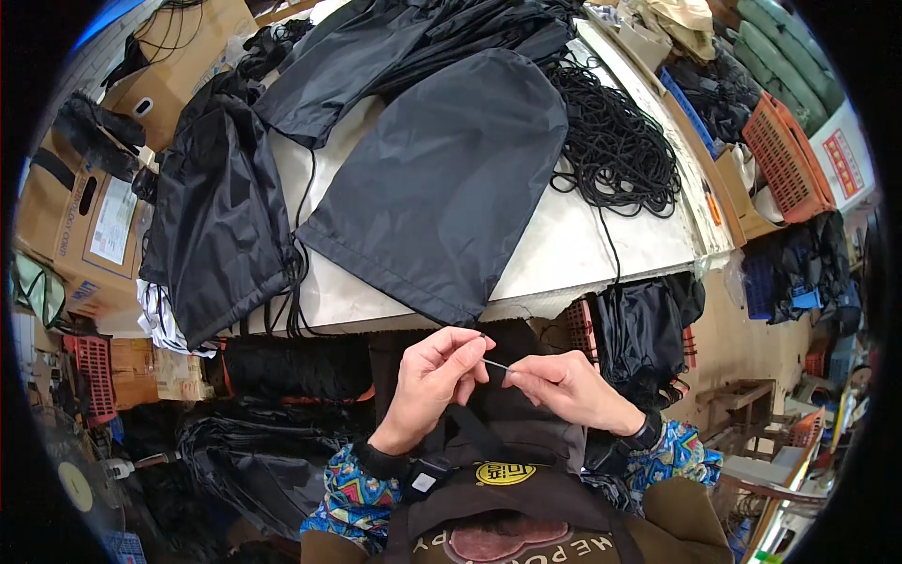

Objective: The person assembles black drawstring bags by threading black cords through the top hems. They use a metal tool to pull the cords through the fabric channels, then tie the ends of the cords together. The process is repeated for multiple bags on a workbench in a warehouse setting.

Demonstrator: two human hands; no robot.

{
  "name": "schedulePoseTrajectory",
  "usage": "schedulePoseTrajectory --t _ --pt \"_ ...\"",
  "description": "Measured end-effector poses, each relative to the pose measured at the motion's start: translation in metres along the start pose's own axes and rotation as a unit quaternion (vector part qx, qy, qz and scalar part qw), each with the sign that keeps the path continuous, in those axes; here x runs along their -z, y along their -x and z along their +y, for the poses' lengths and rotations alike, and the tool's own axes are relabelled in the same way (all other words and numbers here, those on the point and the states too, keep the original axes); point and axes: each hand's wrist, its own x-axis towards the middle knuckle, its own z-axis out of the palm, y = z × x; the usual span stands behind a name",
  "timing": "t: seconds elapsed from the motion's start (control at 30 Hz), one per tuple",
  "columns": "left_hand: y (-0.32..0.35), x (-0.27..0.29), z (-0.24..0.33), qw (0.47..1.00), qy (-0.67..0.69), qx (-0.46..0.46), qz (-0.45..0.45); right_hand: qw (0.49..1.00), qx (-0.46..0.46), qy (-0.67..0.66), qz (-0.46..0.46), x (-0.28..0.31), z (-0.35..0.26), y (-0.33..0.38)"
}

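My left hand [437, 378] and my right hand [567, 387] meet just in front of the table edge, both with fingers pinched. Between them runs a thin grey needle-like rod [497, 365]; the right fingertips grip one end, and its other end reaches the left fingers. A small dark tip shows above my left thumb and forefinger, too small to name. Right beyond my hands lies a flat black fabric bag [442, 179], its near corner hanging over the edge. A heap of black cord [620, 141] sits to its right, one strand dangling over the edge.
Another black bag [221, 216] hangs over the table's left side, with more black fabric [423, 47] piled at the back. The white tabletop [648, 240] shows at the right. Cardboard boxes [103, 230] stand left, an orange crate [787, 155] right. Black bundles [648, 329] lie below the table.
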Motion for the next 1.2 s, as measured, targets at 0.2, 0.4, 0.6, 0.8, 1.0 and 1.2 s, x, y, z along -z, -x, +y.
schedulePoseTrajectory --t 0.2,0.4,0.6,0.8,1.0,1.2 --pt "-0.01 -0.007 -0.015 0.994 -0.081 -0.041 0.055 0.931 0.281 0.234 0.001 -0.005 -0.019 0.028" --pt "-0.025 -0.031 -0.088 0.969 -0.221 -0.105 -0.026 0.936 0.322 -0.121 -0.073 0.009 -0.05 0.024" --pt "-0.01 0.003 -0.067 0.904 -0.307 -0.157 0.252 0.885 0.196 -0.421 -0.011 0.046 0.006 0.056" --pt "-0.038 -0.005 -0.036 0.986 0.002 -0.066 0.152 0.978 0.038 -0.033 0.203 0.021 -0.005 -0.006" --pt "-0.034 -0.013 -0.018 0.988 0.127 -0.007 0.089 0.958 0.096 0.092 0.253 -0.009 0.012 -0.044" --pt "-0.03 -0.012 -0.01 0.966 0.242 0.04 0.08 0.929 0.156 0.168 0.291 -0.01 0.019 -0.046"
